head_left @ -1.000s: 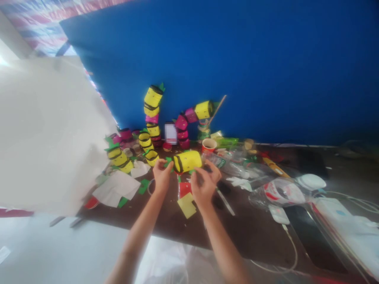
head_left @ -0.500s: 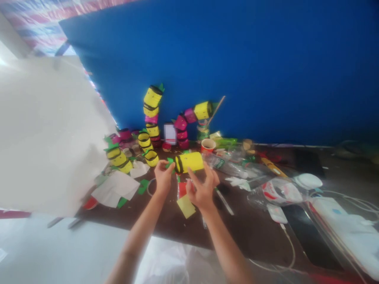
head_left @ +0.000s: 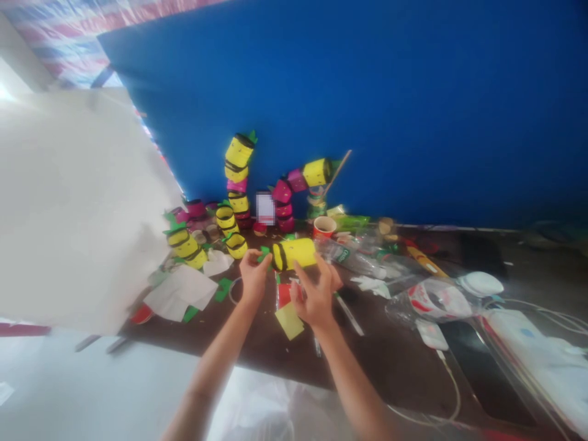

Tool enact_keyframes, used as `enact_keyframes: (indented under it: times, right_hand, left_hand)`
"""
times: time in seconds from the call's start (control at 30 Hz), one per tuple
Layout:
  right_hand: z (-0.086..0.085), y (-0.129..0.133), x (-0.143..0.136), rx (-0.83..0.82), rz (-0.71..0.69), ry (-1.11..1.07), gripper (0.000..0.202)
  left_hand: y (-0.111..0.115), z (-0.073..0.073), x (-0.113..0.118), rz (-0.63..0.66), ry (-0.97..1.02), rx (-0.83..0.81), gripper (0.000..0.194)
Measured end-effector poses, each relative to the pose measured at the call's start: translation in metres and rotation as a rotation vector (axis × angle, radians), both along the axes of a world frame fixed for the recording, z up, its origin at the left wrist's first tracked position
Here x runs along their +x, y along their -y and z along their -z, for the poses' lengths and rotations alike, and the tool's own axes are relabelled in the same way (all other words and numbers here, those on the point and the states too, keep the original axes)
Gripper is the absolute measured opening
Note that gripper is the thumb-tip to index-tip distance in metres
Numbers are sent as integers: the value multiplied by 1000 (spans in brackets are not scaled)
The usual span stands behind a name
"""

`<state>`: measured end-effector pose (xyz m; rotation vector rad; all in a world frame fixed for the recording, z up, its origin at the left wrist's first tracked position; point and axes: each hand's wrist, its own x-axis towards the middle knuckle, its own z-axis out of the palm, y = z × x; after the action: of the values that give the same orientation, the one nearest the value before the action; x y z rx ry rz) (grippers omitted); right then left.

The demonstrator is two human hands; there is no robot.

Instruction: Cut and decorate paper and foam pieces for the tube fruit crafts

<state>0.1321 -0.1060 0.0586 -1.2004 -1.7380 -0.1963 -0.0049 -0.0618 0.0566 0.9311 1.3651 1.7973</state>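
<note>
Over the dark brown worktop (head_left: 386,367), your right hand (head_left: 319,297), fingers parted, touches the yellow, black-banded, paper-like cylinder (head_left: 296,250); its grip is unclear. The cylinder's long axis runs left-right between your hands; your left hand (head_left: 254,278) pinches the green leaf-shaped piece (head_left: 265,250) at its left end.

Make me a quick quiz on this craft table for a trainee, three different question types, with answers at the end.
1. True or false: the left hand pinches a bit of green paper beside the yellow tube.
2. Which stands just beyond the tube? A) a red cup B) a blue bucket C) a wooden bowl
3. Fill in: the tube's end nearer the left hand has a ____ band.

Key: 1. True. 2. A. 3. Black.
</note>
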Motion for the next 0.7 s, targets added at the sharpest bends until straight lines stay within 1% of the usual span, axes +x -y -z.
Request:
enact_keyframes:
  times: [0.07,0.13,0.23,0.3,0.33,0.4,0.43,0.5,0.53,0.6,0.7]
  right_hand:
    - [2,0,3,12,-1,-41,45]
    - [7,1,9,35,4,-91,43]
    - [17,4,21,39,25,-127,35]
    - [26,8,31,-13,30,-124,30]
    - [31,10,36,-36,26,-125,28]
    - [40,14,44,-68,21,-126,27]
    - [44,17,48,-95,17,-123,26]
    - [52,22,53,-142,3,-118,24]
    - [56,25,55,-166,-4,-111,23]
    - [60,30,58,-209,-18,-99,22]
    - [64,36,63,-249,-31,-86,22]
  left_hand:
    - [-3,-4,-6,-24,-29,-6,22]
    - [-13,-15,-18,-54,-68,-13,22]
    - [-38,-41,-47,-109,-157,4,23]
    - [-59,-60,-67,-120,-258,29,29]
    - [-69,-68,-74,-90,-445,46,30]
    - [-88,-81,-83,71,-759,15,32]
    - [-96,-84,-85,156,-923,-21,32]
    - [-112,-86,-83,287,-1212,-93,33]
    - [-119,-84,-80,346,-1279,-107,34]
    - [-131,-77,-74,442,-1343,-117,35]
    - [-147,-62,-68,570,-1404,-143,36]
